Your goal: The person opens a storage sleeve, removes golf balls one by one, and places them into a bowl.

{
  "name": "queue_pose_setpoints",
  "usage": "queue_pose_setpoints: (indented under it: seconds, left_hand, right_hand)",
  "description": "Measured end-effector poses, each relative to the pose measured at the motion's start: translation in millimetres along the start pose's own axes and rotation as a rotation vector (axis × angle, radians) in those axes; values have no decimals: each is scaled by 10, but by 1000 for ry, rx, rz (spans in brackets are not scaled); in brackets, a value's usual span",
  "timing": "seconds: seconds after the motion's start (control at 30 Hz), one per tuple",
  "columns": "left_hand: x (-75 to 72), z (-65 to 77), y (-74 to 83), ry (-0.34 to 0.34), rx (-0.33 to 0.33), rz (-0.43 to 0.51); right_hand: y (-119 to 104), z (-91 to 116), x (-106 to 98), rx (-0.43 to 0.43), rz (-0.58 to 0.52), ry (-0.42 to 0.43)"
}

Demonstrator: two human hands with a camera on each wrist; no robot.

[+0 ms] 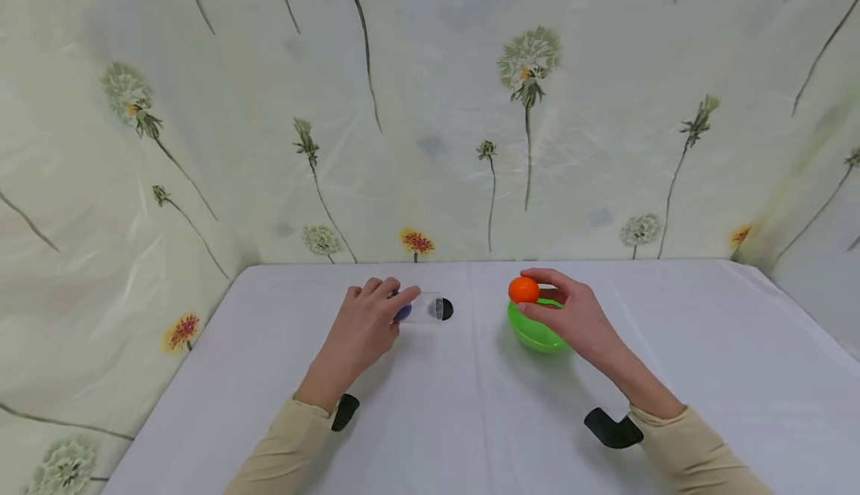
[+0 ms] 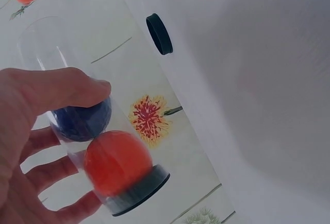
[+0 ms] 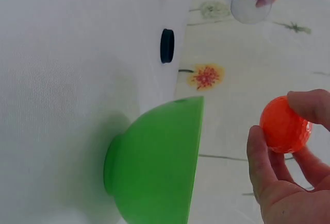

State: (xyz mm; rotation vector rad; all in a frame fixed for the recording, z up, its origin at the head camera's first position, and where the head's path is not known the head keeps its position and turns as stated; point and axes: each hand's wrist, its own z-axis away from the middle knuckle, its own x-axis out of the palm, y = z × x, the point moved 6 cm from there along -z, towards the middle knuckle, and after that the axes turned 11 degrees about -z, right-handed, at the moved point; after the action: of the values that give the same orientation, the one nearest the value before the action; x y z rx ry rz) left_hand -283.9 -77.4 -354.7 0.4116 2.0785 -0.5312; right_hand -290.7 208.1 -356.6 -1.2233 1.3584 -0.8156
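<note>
Behind everything, a flower-printed sheet (image 1: pixel 430 181), meeting the far edge of a white-covered counter (image 1: pixel 430 435). Broad stretches of cloth outward from the left hand (image 1: pixel 366 325) and the right hand (image 1: pixel 571 316) to the side edges, more cloth on the near side, only a narrow strip beyond towards the far edge. Between the hands, a gap over the counter's middle. Upright on the counter below the right hand, a green bowl (image 1: pixel 537 336). Gripped by left thumb and fingers above the cloth, roughly level, a clear tube (image 2: pixel 51 54), open end towards the right hand. Inside, near the thumb, a blue ball (image 2: pixel 85 123); next to it, an orange ball (image 2: pixel 118 162) by the dark end cap (image 2: pixel 139 190). Pinched by right thumb and fingers, a loose orange ball (image 3: pixel 283 125), above the bowl and apart from it. Flat on the counter, between tube and bowl, a dark lid (image 3: pixel 167 46).
</note>
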Motion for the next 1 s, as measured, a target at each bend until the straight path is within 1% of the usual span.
queue_pose_setpoints:
  seconds: [0.27,0.43,0.5,0.73,0.87,1.0]
  left_hand:
    - [-1,-3,23,-5,-9,16]
    - [-7,5,7,-18,-16,17]
    - [-12,-4,4,-21,-19,23]
    - [-14,-10,26,-50,-31,52]
    - [-11,-1,32,-67,-42,63]
    - [-17,-12,36,-61,-41,59]
  right_hand:
    - [67,16,-228,17,32,6]
    - [115,45,-315,38,90,5]
    - [137,46,-346,32,134,6]
    - [299,52,-430,9,372,24]
    - [393,31,-425,-6,419,20]
    - [433,-19,-406,-39,438,23]
